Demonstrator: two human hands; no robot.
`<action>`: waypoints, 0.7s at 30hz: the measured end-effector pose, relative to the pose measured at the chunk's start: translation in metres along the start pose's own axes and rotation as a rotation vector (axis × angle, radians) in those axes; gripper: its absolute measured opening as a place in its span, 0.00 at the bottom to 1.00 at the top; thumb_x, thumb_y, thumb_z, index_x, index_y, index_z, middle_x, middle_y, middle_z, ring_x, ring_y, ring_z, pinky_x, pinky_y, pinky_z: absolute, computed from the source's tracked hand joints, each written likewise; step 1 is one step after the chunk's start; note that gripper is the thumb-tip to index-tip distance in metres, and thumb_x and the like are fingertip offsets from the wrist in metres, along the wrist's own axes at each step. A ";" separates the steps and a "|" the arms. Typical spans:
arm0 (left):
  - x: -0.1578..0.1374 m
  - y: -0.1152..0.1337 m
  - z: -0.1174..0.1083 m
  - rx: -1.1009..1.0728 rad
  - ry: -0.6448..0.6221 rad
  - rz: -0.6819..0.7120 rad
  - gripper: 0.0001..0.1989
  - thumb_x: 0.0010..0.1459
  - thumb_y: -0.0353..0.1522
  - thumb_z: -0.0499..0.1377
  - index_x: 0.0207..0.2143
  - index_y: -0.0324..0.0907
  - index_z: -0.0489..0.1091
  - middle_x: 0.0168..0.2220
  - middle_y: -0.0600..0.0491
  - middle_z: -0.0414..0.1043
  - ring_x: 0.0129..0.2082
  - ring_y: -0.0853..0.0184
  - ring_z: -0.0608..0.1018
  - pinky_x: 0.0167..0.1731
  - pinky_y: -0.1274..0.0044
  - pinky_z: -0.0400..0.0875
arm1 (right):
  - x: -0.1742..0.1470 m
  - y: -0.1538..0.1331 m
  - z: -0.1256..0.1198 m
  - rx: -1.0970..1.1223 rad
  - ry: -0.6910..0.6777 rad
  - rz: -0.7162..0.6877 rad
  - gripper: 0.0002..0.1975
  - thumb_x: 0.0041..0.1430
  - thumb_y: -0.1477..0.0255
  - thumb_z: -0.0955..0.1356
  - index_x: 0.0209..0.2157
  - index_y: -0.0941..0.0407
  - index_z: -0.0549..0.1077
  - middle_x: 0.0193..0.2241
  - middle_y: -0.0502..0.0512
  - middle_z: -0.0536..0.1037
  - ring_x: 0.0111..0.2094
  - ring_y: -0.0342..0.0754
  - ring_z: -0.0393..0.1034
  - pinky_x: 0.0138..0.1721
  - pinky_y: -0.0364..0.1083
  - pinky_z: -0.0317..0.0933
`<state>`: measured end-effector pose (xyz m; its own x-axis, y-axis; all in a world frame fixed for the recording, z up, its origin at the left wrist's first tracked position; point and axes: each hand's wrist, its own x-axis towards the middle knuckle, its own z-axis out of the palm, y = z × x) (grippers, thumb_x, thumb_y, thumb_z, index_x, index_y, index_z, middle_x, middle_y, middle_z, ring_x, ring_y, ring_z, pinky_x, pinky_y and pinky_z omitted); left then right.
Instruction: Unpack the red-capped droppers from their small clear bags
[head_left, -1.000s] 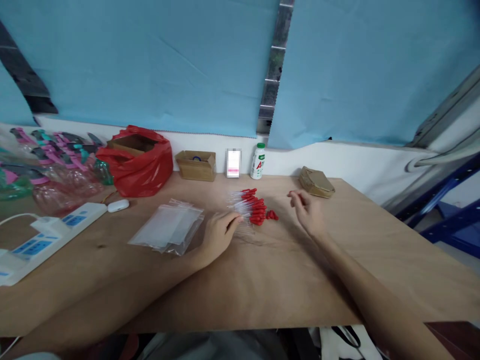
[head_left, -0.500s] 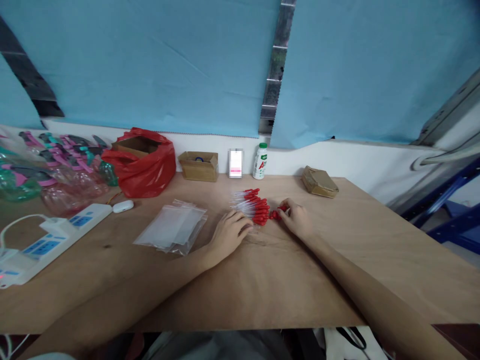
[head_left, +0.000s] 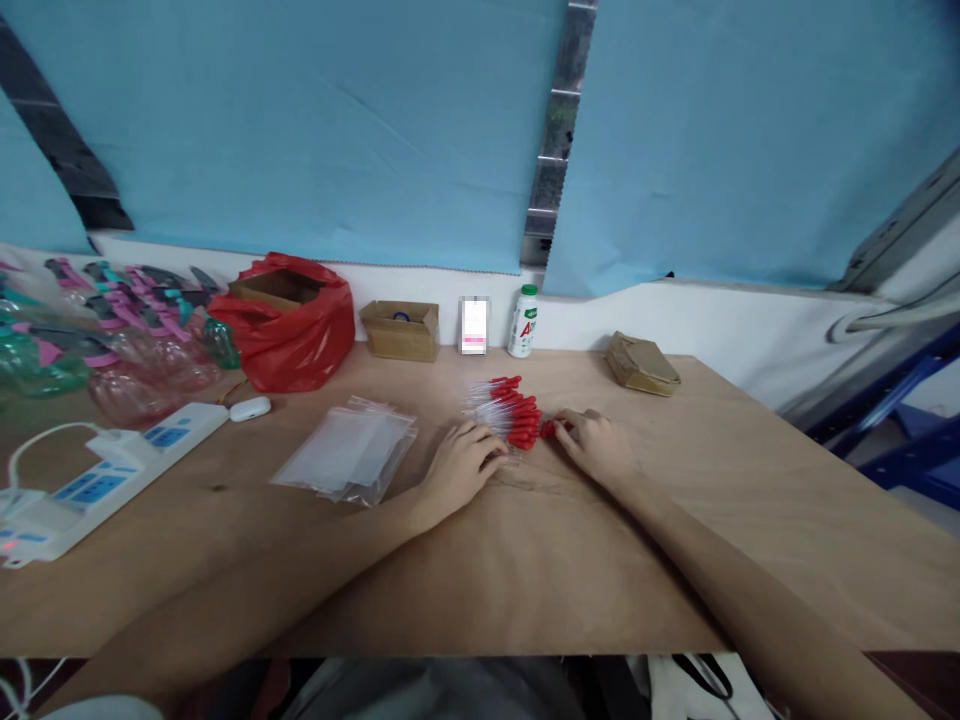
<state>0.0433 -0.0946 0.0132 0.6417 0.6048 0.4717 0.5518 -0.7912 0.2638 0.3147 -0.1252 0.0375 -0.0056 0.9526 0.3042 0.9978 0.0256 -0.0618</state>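
A pile of thin tools (head_left: 517, 415) with red handles and pale, slender shafts lies mid-table, handles toward the right; their exact kind is too small to tell. On the near left side of the pile, my left hand (head_left: 463, 462) rests with fingers bent and close together. Something clear shows by its fingertips, but what it grips is hidden. To the right of the pile, my right hand (head_left: 596, 445) is closed, thumb and fingers pinching a red handle (head_left: 548, 429). Clear plastic bags (head_left: 349, 450) lie flat in a stack left of my left hand.
A power strip (head_left: 112, 480) with plugs and a white case (head_left: 250, 408) lie at left. Spray bottles (head_left: 135, 385), a red bag (head_left: 319, 340), a small cardboard box (head_left: 405, 335), a phone-like screen (head_left: 473, 326), a white bottle (head_left: 523, 322) and a brown packet (head_left: 641, 363) line the back.
My right hand has shifted slightly and flattened over the red handle, leaving less red showing. My left hand stays in place. The whole view has moved slightly.
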 end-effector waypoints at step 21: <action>0.001 0.002 -0.003 -0.023 0.131 -0.087 0.06 0.70 0.31 0.59 0.47 0.43 0.72 0.49 0.49 0.73 0.52 0.57 0.72 0.55 0.64 0.69 | 0.000 -0.035 0.020 0.070 0.320 -0.563 0.11 0.74 0.65 0.66 0.47 0.52 0.80 0.46 0.60 0.78 0.47 0.56 0.69 0.44 0.53 0.66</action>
<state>0.0439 -0.0959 0.0168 0.5162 0.6556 0.5511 0.5890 -0.7389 0.3273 0.2781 -0.1201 0.0204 -0.4957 0.6507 0.5752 0.8412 0.5245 0.1316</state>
